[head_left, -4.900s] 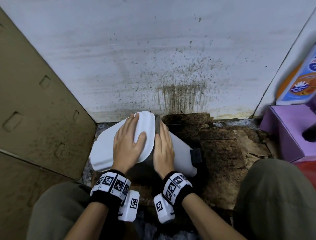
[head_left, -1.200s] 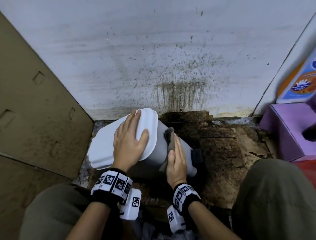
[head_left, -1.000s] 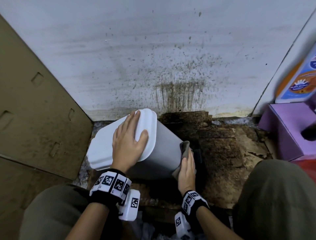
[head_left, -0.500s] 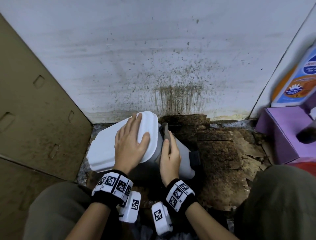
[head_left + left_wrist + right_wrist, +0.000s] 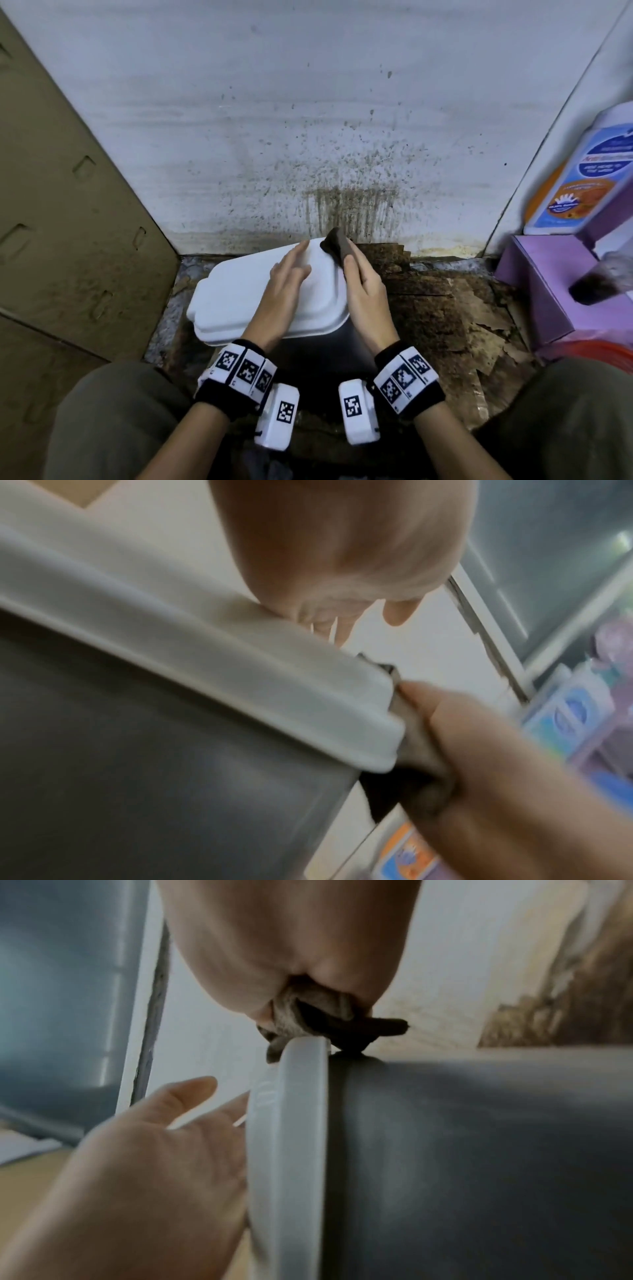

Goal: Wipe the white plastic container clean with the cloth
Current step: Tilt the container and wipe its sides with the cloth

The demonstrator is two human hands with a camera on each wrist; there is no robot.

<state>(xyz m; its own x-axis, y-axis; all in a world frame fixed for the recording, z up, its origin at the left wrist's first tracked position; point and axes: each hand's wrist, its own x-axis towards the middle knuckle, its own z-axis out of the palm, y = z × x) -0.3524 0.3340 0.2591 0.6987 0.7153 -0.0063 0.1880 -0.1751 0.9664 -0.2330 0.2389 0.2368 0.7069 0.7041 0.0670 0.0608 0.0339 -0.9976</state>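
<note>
A white plastic container (image 5: 239, 301) lies tilted on the dirty floor, its flat white end facing up toward me and its body in shadow below. My left hand (image 5: 284, 291) lies flat on that white face with straight fingers. My right hand (image 5: 363, 294) grips a dark brown cloth (image 5: 337, 245) and presses it against the container's far right rim. In the right wrist view the cloth (image 5: 318, 1020) bunches under my fingers at the white rim (image 5: 291, 1123). In the left wrist view the same rim (image 5: 240, 674) runs across, with the right hand (image 5: 479, 764) against its corner.
A stained white wall (image 5: 308, 120) stands close behind. Brown cardboard (image 5: 61, 222) leans at the left. Torn, soiled cardboard (image 5: 445, 308) covers the floor at the right. A purple box (image 5: 548, 284) and a blue-orange bottle (image 5: 589, 171) stand at the far right. My knees frame the bottom.
My right hand with the cloth slid from the container's side up to its far right rim. The container has tipped so its white end faces up more. The left hand stays flat on it.
</note>
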